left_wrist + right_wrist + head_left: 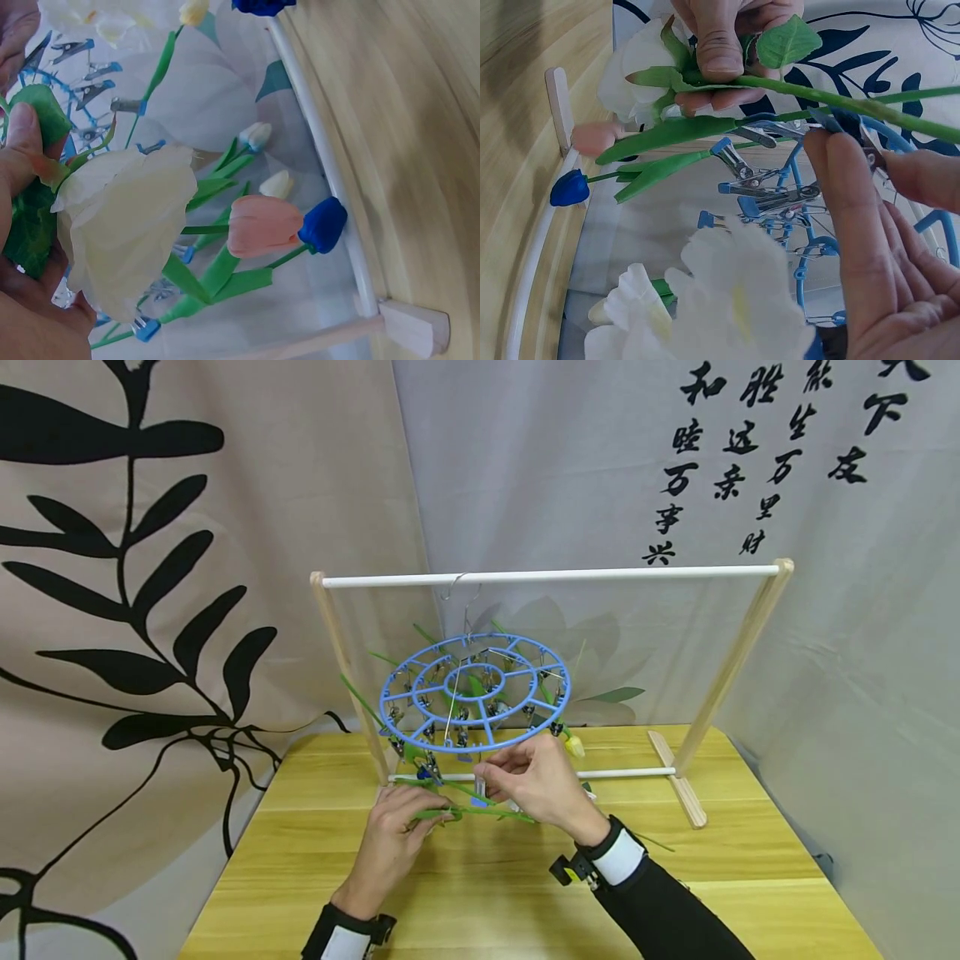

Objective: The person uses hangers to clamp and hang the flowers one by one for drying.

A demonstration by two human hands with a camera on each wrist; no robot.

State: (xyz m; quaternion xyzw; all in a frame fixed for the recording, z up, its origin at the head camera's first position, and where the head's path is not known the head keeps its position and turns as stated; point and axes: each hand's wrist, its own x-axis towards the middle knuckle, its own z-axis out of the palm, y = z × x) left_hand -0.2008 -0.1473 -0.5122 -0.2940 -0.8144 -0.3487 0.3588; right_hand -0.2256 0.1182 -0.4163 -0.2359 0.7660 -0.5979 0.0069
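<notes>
A: Where is the white artificial flower with green stem (795, 90) held?

B: At frame centre, low. It is pinched by the left hand (393, 847); a metal clip (480, 789) of the round blue plastic peg hanger (474, 692) is squeezed by the right hand (536, 781).

A: What risk is judged?

B: If the clip is released early, the stem may be missed and dropped; the hanging ring may be tilted.

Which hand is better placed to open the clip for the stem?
Right, probably. The right hand already pinches a clip on the blue hanger, while the left hand is busy gripping the white flower's stem.
</notes>
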